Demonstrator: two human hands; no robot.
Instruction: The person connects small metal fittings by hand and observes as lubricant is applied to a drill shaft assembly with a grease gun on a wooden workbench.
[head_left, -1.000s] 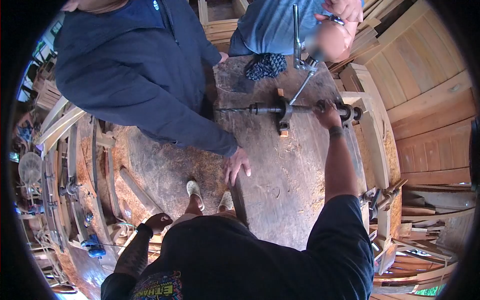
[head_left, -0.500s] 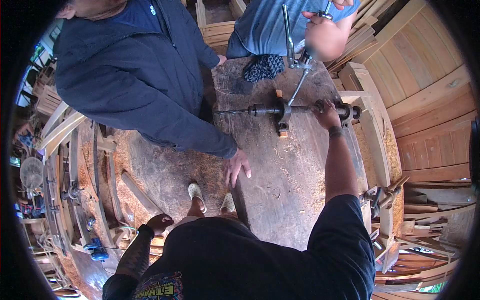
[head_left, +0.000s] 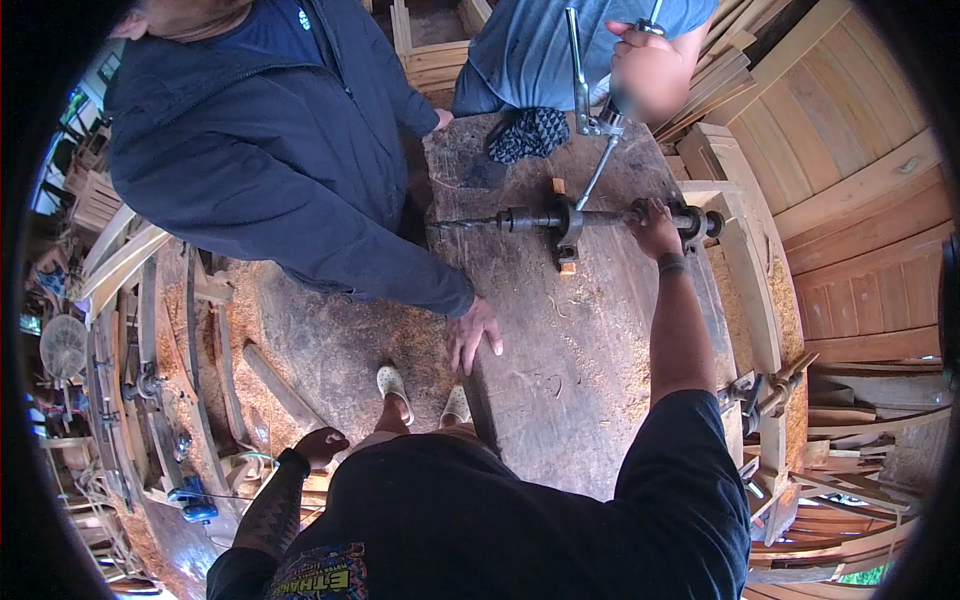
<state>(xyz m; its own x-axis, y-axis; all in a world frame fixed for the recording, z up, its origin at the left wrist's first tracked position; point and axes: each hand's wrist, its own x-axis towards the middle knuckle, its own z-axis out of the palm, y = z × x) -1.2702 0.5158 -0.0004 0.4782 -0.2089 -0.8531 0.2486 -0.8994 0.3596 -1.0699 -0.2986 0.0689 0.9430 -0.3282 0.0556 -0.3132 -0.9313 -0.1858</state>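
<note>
A long dark metal shaft (head_left: pixel 600 218) lies across the wooden table, with a drill bit (head_left: pixel 463 223) at its left end. Around its right part my right hand (head_left: pixel 655 230) is wrapped. A bearing block (head_left: pixel 568 238) supports the shaft over a small wooden piece. The nozzle of a grease gun (head_left: pixel 606 122), held by a person opposite, reaches down to this block. Low on the left, my left hand (head_left: pixel 320 446) hangs beside my body with its fingers curled; whether it holds anything is hidden.
A person in a dark jacket (head_left: pixel 270 180) stands at the left, one hand (head_left: pixel 474 333) on the table edge (head_left: pixel 480 410). A patterned cloth (head_left: pixel 530 134) lies at the far side. Wooden frames (head_left: pixel 745 290) and a clamp (head_left: pixel 785 385) are at the right.
The grease gun has shifted slightly left with the hand of the person opposite. That person's other hand has gone up out of view. My right hand stays on the shaft.
</note>
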